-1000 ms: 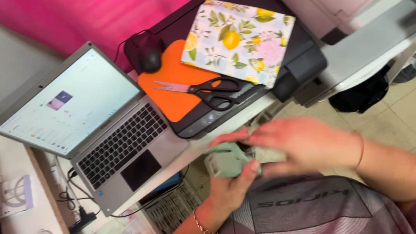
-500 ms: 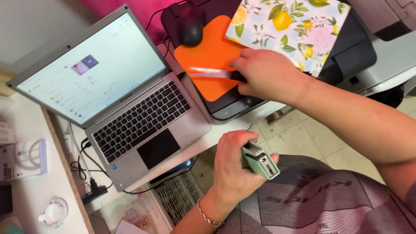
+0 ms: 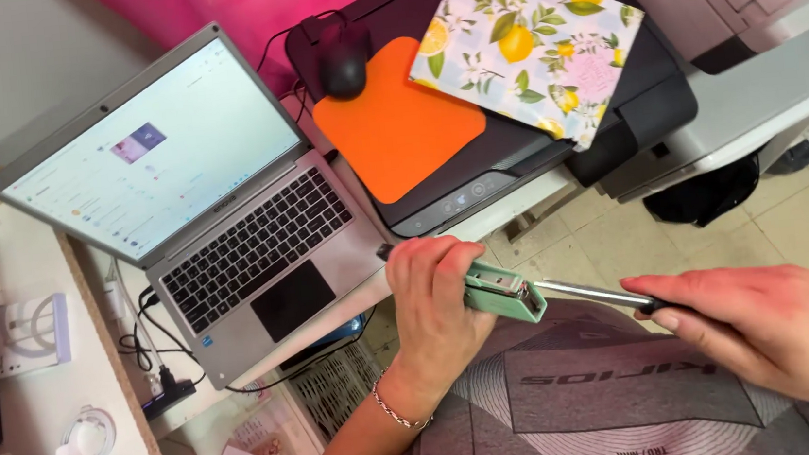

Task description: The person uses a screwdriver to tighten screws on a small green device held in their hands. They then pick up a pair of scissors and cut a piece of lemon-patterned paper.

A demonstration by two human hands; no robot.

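The scissors have left the orange mat (image 3: 400, 125), and the right hand (image 3: 764, 318) has come back from it gripping their handles, one silver blade (image 3: 591, 294) reaching toward the single green stapler (image 3: 500, 292). On the surface sit one laptop (image 3: 197, 202), one black printer (image 3: 514, 140) (under one lemon-print cloth (image 3: 530, 46)) and one mouse (image 3: 343, 65). The left hand (image 3: 435, 298), wrist bent up over the lap, is clenched round the stapler, blade tip at its open end.
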